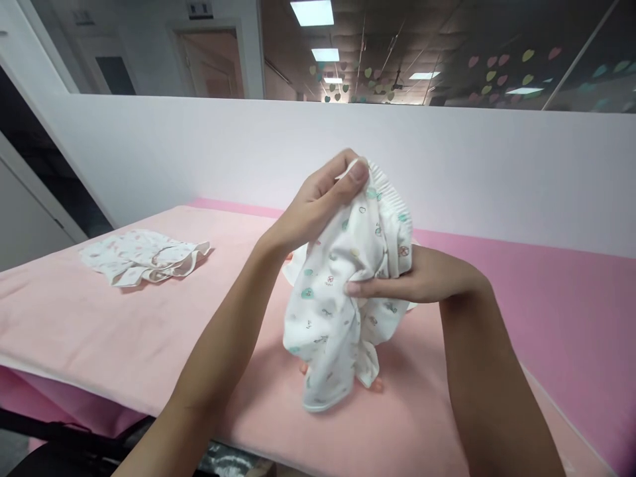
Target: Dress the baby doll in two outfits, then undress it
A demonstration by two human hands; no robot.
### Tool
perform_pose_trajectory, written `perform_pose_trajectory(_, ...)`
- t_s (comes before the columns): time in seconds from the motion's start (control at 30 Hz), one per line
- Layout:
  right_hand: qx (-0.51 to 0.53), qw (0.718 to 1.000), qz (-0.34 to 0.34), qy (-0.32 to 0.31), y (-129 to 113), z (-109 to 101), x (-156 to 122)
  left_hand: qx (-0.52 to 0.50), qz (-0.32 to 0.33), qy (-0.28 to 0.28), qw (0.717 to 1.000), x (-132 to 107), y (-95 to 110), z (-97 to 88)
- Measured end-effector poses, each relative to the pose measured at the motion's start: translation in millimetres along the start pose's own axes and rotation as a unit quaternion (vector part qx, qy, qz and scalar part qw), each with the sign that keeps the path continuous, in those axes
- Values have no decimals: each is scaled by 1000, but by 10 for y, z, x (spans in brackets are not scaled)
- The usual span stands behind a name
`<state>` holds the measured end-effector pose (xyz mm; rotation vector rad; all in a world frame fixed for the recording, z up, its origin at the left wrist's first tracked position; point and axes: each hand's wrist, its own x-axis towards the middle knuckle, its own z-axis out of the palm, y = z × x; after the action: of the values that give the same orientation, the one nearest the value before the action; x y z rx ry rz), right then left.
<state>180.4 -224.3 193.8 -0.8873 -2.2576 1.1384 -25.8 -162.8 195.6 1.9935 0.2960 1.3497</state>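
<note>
White baby pants (328, 311) with small green and red prints and a ribbed elastic waistband hang between my hands, above the table. My left hand (330, 185) pinches the waistband's upper corner between thumb and fingers. Lower on the right side, my right hand (412, 278) grips the pants, with its thumb across the front and its fingers hidden behind the cloth. Peeking out below the legs are small flesh-coloured tips (377, 385), like the toes of a doll. The pants hide most of what lies behind them; a bit of white cloth (294, 266) shows at their left edge.
A folded white printed garment (144, 255) lies at the left of the table, which has a pink padded cover (74, 331). A white wall (199, 146) with a window (422, 53) above it stands behind. A dark bar (50, 427) runs below the table's front edge.
</note>
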Motion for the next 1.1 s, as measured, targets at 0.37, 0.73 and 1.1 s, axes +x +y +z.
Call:
perform_pose_trajectory(0.37,47,998,13,25,-33,18,-21,15,-17,-44,999,-6,-42,-149)
perform_pose_trajectory(0.73,110,973,-71,188,-28,24,-30,-22,-67,-215,974,-52,-229,-374)
perform_pose_trajectory(1.1,66,997,-14,27,6,-43,-129,-68,-38,-99,992,-59,-119,-155)
